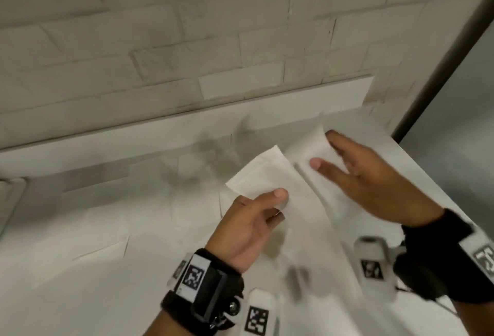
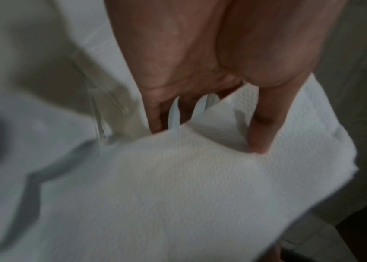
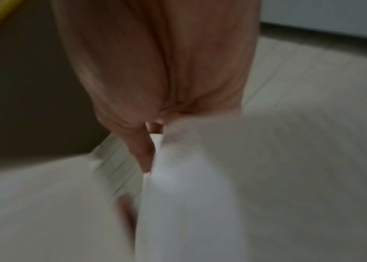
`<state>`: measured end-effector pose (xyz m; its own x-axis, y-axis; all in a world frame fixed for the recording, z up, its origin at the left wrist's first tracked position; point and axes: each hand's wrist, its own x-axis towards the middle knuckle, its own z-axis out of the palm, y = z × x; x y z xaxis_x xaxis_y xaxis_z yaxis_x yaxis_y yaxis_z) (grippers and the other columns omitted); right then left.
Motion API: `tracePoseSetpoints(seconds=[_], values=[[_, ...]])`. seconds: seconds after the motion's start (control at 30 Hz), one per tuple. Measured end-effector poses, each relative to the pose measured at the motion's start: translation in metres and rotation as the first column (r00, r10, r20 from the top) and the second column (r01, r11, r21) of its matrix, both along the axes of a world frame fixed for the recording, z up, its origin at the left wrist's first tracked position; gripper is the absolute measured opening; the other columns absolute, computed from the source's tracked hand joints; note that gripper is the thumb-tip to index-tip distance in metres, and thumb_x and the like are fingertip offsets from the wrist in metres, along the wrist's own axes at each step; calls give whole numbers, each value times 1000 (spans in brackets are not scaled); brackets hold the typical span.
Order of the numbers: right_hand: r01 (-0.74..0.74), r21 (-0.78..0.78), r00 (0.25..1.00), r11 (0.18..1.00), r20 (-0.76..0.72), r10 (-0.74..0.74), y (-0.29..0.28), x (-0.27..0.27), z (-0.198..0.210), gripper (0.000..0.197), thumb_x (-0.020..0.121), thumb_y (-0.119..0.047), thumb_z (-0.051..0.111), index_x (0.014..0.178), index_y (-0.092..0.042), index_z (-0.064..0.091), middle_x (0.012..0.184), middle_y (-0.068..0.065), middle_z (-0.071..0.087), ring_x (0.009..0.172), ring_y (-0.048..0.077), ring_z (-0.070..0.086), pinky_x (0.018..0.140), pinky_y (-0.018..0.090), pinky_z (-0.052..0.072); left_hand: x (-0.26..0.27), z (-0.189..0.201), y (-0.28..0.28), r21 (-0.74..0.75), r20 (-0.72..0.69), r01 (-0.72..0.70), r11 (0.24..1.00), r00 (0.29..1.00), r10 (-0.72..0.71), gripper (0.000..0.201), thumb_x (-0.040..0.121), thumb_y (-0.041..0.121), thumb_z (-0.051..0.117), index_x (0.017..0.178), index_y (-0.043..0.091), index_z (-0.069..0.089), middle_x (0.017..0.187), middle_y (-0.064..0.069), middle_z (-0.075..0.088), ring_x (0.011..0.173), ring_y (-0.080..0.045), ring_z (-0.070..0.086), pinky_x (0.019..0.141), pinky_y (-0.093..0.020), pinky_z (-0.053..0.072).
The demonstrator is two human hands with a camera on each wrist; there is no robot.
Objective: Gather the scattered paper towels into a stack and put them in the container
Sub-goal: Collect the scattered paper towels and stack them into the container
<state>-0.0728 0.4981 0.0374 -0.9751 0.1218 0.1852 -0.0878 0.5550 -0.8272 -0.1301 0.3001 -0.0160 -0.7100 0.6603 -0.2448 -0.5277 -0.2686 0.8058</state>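
Note:
A white paper towel [image 1: 264, 175] is pinched at its near edge by my left hand [image 1: 280, 206], thumb on top and fingers underneath. The left wrist view shows that embossed paper towel [image 2: 178, 177] close up, with the left hand's thumb [image 2: 261, 134] pressing into it. My right hand [image 1: 326, 151] holds a second paper towel [image 1: 310, 143] lifted just right of the first, thumb in front and fingers behind. In the blurred right wrist view this second towel [image 3: 200, 177] fills the frame beside a finger [image 3: 144, 154]. A clear, glass-like wall [image 2: 104, 109] shows left of my left hand; I cannot tell what it is.
More white towels lie flat on the white counter [image 1: 66, 295], one at the left [image 1: 107, 244] and one under my left hand [image 1: 195, 210]. A low ledge [image 1: 160, 129] and a brick wall close off the back. The counter ends at the right by a dark frame [image 1: 441, 68].

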Motion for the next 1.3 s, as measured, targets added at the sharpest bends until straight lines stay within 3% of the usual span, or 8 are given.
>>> tracePoseSetpoints(seconds=[0.1,0.2,0.3,0.53,0.67,0.8,1.03,1.3], values=[[-59,-250,997,967,27,68,-34,13,-10,27,101,-37,46,119,-21,58,114,-1,68,109,22,64,97,51,49,5,4,-4,-15,4,-52,999,999,52,32,94,15,67,125,7,69,132,-14,68,119,-30,64,107,-47,45],[-29,-497,985,867,135,110,-58,22,-23,42,97,-59,40,128,-36,56,129,-12,63,123,9,58,109,48,41,11,9,-20,-183,-101,-109,977,991,92,28,95,17,67,122,13,70,118,-7,75,107,-25,72,82,-36,57],[-38,-426,987,904,126,101,-77,23,-39,37,96,-36,58,132,-35,49,125,-20,63,119,1,59,105,36,47,17,3,-35,-346,-287,-297,890,937,201,37,88,16,76,121,23,61,107,-6,77,92,-20,76,70,-31,58],[-21,-414,992,910,101,69,-105,21,-55,32,102,-9,47,128,-26,47,113,-19,66,108,5,64,88,30,54,33,-1,-66,-339,-249,-252,907,953,172,29,97,21,65,125,18,67,119,-3,75,110,-24,71,97,-44,55],[-98,-278,992,956,-107,70,-129,27,-44,24,103,-12,43,122,-25,45,109,-13,63,104,9,63,83,25,53,52,9,-72,-372,-748,-506,778,660,72,23,105,19,52,124,19,65,106,13,74,97,1,69,83,-16,53],[-122,-265,982,956,-170,78,-134,28,-44,20,103,-13,43,122,-19,42,113,-2,56,105,14,59,82,27,52,58,6,-77,-325,-845,-590,739,533,54,22,106,19,48,97,4,62,67,30,63,66,11,62,63,-4,42],[-128,-181,981,975,124,152,-144,52,-101,31,104,-13,40,127,-33,34,126,-5,50,115,3,52,89,8,44,70,-39,-96,-527,-730,-474,705,678,-89,24,107,22,46,120,12,64,83,29,67,84,5,67,73,-10,48],[-295,30,940,955,190,284,-207,35,-34,22,101,-21,46,118,-33,39,111,-16,60,91,0,60,74,16,50,54,22,-188,-245,-178,-404,881,912,368,30,102,11,51,129,14,65,122,-5,74,115,-26,69,97,-48,54]])
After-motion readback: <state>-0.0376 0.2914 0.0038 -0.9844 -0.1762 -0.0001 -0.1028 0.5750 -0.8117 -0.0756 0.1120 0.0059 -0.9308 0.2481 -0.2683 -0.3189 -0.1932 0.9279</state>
